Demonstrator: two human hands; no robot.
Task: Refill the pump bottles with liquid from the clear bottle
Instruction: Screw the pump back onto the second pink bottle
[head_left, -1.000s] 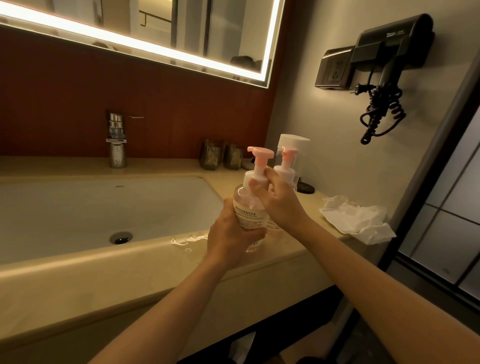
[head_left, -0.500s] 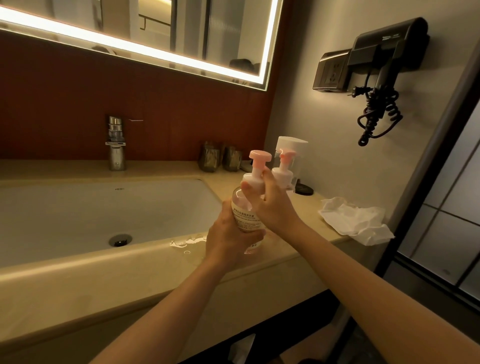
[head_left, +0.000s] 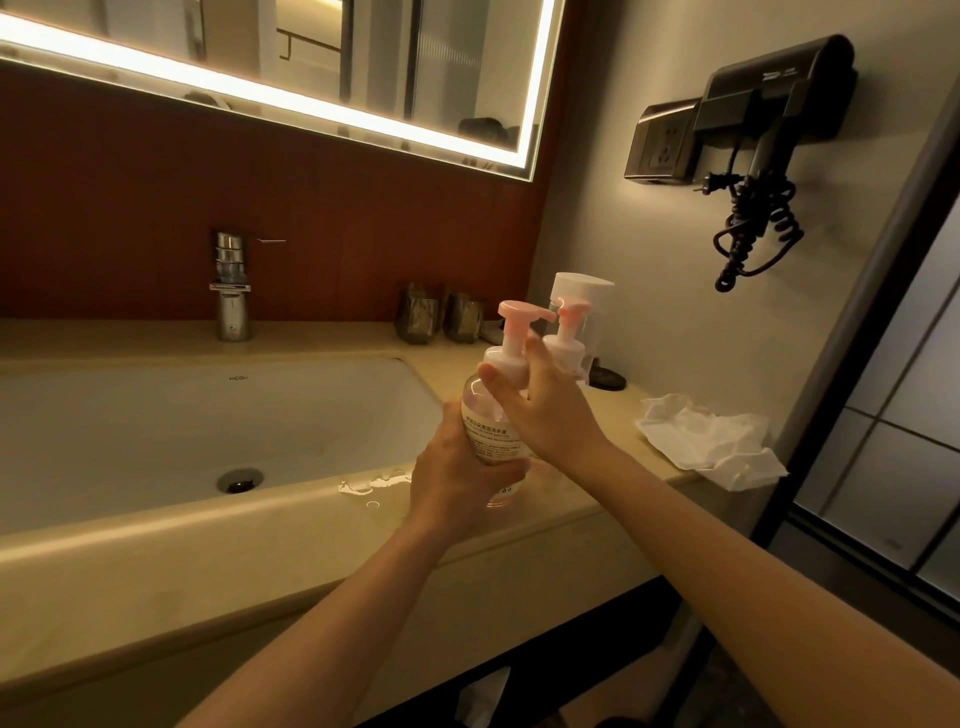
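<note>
A clear pump bottle (head_left: 485, 434) with a white label and pink pump head stands on the counter edge right of the sink. My left hand (head_left: 457, 475) grips its body from the left. My right hand (head_left: 540, 410) grips the white collar under the pump head. A second pink-headed pump bottle (head_left: 566, 345) stands just behind, partly hidden by my right hand. Behind that stands a clear bottle (head_left: 584, 312) with a wide white cap, against the wall.
A white sink basin (head_left: 156, 431) with a drain and chrome tap (head_left: 231, 291) lies left. Spilled liquid (head_left: 374, 486) wets the front counter rim. Crumpled white tissue (head_left: 711, 439) lies at the right counter end. Two dark cups (head_left: 441, 314) stand at the back; a hair dryer (head_left: 763, 130) hangs above.
My right hand has slid down slightly on the pump collar and turned a little. The bottle and my left hand stay in place.
</note>
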